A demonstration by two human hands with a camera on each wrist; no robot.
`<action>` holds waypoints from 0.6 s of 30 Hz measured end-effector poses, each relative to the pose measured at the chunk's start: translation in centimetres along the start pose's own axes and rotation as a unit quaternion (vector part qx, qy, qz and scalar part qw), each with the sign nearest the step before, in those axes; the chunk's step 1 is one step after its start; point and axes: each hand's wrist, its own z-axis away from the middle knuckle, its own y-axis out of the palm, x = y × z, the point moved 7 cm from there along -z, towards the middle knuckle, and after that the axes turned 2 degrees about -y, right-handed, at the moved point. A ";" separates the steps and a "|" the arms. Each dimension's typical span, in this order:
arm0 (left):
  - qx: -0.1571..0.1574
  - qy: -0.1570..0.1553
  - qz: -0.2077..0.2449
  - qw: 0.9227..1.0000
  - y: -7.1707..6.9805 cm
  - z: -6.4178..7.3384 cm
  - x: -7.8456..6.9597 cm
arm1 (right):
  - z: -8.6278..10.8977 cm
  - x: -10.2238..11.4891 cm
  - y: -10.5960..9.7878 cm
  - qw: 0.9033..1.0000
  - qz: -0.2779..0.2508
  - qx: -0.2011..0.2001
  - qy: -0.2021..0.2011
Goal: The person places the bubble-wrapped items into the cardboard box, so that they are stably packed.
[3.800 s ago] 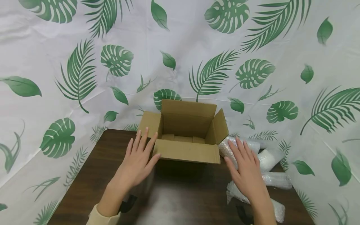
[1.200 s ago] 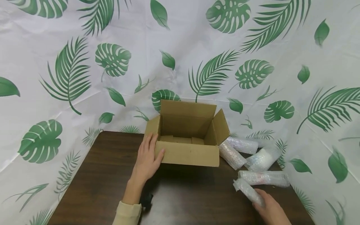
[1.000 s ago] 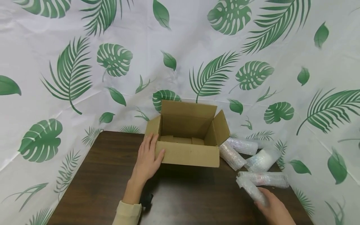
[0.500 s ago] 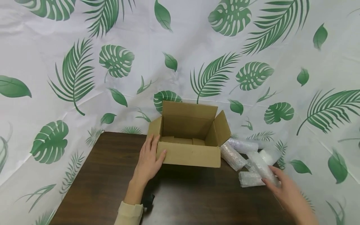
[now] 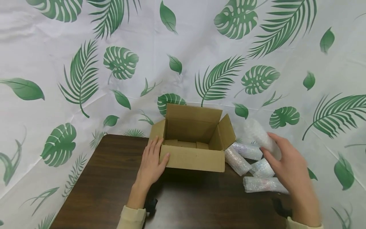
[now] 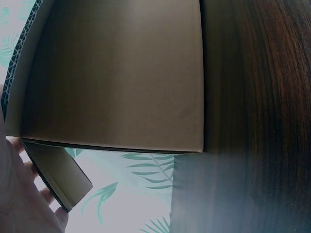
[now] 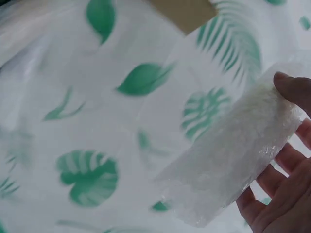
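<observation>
An open cardboard box (image 5: 193, 158) stands on the dark wooden table, flaps spread, only bare cardboard showing inside. My left hand (image 5: 149, 170) holds its near left corner, with the thumb on the front flap and the fingers over the left flap. In the left wrist view, fingers (image 6: 44, 194) show beyond a flap edge beside the box's broad wall (image 6: 121, 77). My right hand (image 5: 291, 167) grips a bubble-wrapped cylinder (image 5: 258, 135) raised above the others, right of the box. The right wrist view shows thumb and fingers around the cylinder (image 7: 233, 150); its contents are hidden by the wrap.
Several more bubble-wrapped cylinders lie right of the box, one (image 5: 236, 161) against its side and another (image 5: 263, 184) nearest the front. The table (image 5: 100, 178) extends left of the box. A white cloth with green leaves (image 5: 183, 47) hangs behind.
My right hand reached down to the wrapped cylinders, took up the nearest and lifted it up and away over the others. My left hand settled from hovering onto the box's left corner.
</observation>
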 end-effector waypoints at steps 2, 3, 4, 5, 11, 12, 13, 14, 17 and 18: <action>-0.001 0.000 -0.001 1.000 0.1 0.1 0.1 | -1.1 1.7 0.3 0.999 0.001 -0.011 -0.035; -0.002 0.002 -0.003 1.000 0.1 0.1 0.1 | -1.5 2.5 0.5 0.999 0.000 -0.014 -0.051; -0.004 0.003 -0.004 1.000 0.1 0.1 0.1 | -2.0 3.3 0.8 0.998 0.000 -0.014 -0.066; -0.007 0.005 -0.008 1.000 0.1 0.1 0.1 | -2.4 4.1 1.2 0.997 -0.002 -0.011 -0.080; -0.022 0.011 -0.017 1.000 -0.1 0.0 0.1 | -4.4 8.6 5.0 0.988 -0.016 0.029 -0.152; -0.020 0.010 -0.014 1.000 -0.1 -0.1 0.1 | -4.8 9.3 5.7 0.986 -0.016 0.038 -0.162; -0.017 0.010 -0.011 1.000 -0.1 -0.1 0.1 | -5.2 10.0 6.5 0.984 -0.017 0.052 -0.170; -0.015 0.010 -0.009 1.000 0.0 -0.1 0.1 | -5.6 10.7 7.3 0.982 -0.021 0.067 -0.177; -0.010 0.009 -0.006 1.000 -0.1 -0.3 0.1 | -6.9 12.1 10.0 0.976 -0.017 0.125 -0.179; -0.010 0.010 -0.006 1.000 -0.1 -0.3 0.0 | -7.3 12.3 11.0 0.974 -0.014 0.147 -0.174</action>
